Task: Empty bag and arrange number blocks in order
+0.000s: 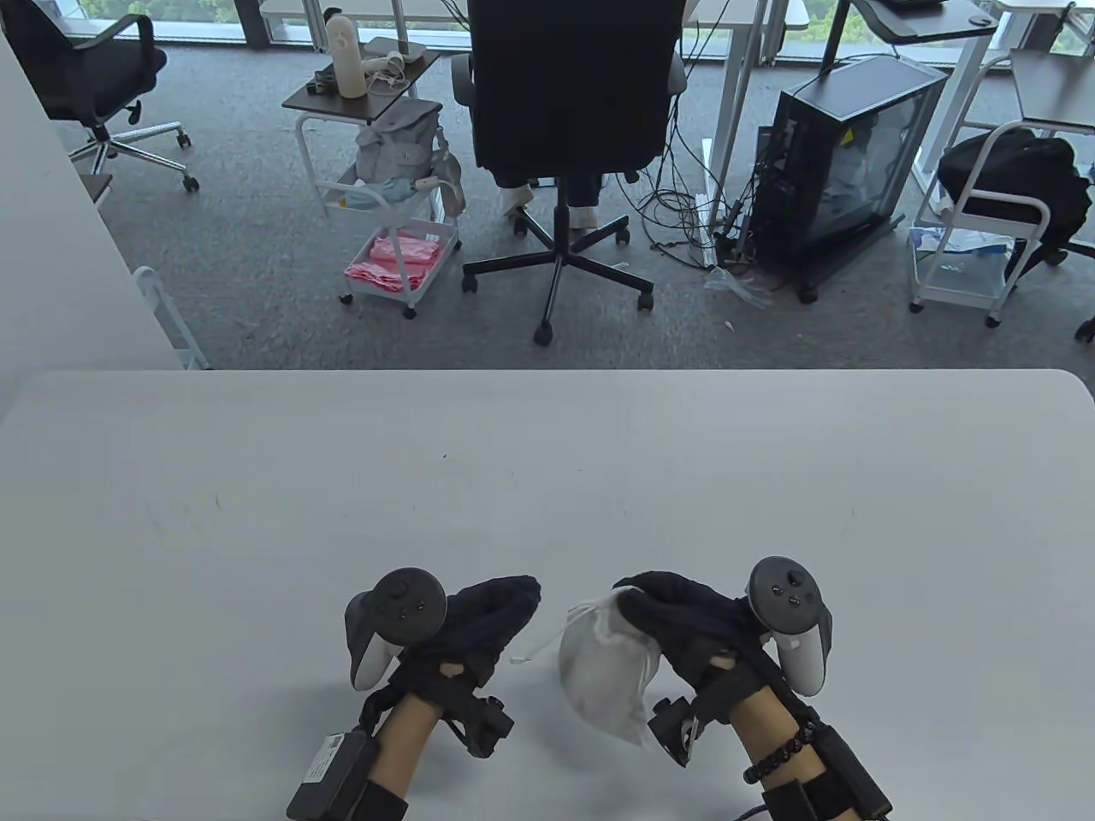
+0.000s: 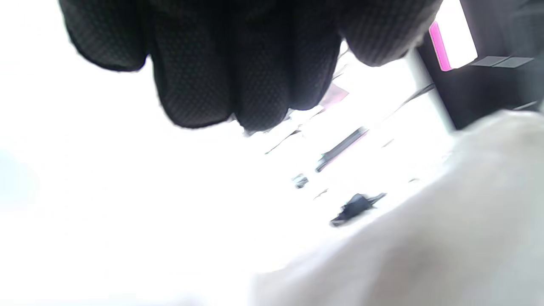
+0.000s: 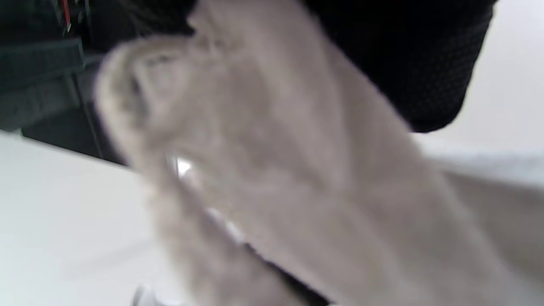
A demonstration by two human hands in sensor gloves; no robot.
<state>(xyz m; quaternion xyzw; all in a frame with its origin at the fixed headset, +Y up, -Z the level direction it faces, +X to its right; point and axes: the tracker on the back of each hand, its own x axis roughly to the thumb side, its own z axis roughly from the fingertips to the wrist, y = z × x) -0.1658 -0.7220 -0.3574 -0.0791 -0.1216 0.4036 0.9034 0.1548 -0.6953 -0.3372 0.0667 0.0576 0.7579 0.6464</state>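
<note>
Right hand (image 1: 684, 624) fingers clamp bag (image 1: 603, 671); left hand (image 1: 488, 620) apparently loose; white table (image 1: 547, 479).

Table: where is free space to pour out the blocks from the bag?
The table is bare from its far edge down to both hands, and also left of the left hand and right of the right hand. It is crowded only near the front edge, where the right hand holds the bag.
</note>
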